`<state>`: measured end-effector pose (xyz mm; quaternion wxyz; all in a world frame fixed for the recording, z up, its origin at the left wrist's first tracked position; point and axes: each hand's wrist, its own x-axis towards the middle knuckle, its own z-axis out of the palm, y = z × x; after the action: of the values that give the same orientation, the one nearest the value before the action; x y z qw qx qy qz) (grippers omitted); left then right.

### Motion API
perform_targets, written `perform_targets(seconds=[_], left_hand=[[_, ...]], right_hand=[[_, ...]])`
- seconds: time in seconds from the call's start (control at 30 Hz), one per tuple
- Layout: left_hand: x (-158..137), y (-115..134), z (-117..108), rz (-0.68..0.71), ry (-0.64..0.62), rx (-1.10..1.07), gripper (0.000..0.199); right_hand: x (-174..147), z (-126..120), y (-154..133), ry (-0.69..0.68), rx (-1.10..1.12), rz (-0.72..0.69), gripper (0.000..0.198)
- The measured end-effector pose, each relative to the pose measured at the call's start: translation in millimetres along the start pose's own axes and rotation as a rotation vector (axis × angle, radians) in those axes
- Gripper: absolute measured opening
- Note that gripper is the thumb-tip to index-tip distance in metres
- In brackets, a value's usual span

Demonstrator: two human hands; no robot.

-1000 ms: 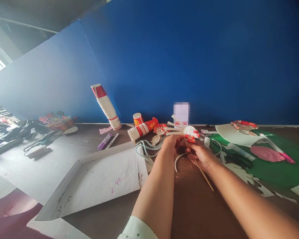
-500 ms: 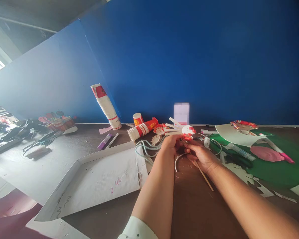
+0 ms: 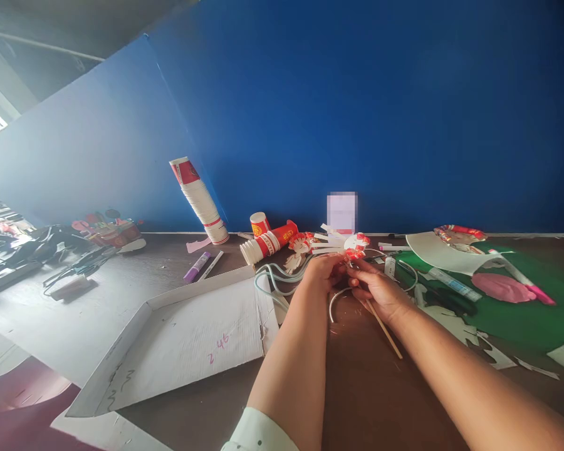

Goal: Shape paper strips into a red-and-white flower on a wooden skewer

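Note:
My left hand is closed, its fingertips pinching at the base of a red-and-white cut paper flower. Strips of white paper fan out to the left just beyond it. Close beside, my right hand has its fingers bent round a thin wooden stick, whose lower end slants toward me. The fingers hide where stick and paper meet. Behind my left wrist lies another fringed red-and-white paper piece.
A white box lid and pale tubing lie at left. Farther back are a leaning stack of paper cups, fallen cups and a purple glue stick. On the right, a green sheet bears paper scraps, a pink marker and a clear tube.
The red-and-white flower has turned slightly and sits a little differently above my fingers. Both hands stay in nearly the same place, with only small finger shifts.

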<state>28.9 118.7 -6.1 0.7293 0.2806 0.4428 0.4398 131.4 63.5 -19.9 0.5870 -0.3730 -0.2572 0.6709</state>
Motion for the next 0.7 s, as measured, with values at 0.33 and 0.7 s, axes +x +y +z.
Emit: perform_targets(seconds=[0.33, 0.7], left_hand=[[-4.3, 5.1, 0.6, -0.015, -0.044, -0.004, 0.009], [-2.6, -3.3, -3.8, 0.14, -0.069, 0.052, 0.018]], right_hand=[[-0.5, -1.2, 0.9, -0.018, -0.053, -0.027, 0.018], [1.4, -2.8, 0.4, -0.007, 0.04, -0.002, 0.027]])
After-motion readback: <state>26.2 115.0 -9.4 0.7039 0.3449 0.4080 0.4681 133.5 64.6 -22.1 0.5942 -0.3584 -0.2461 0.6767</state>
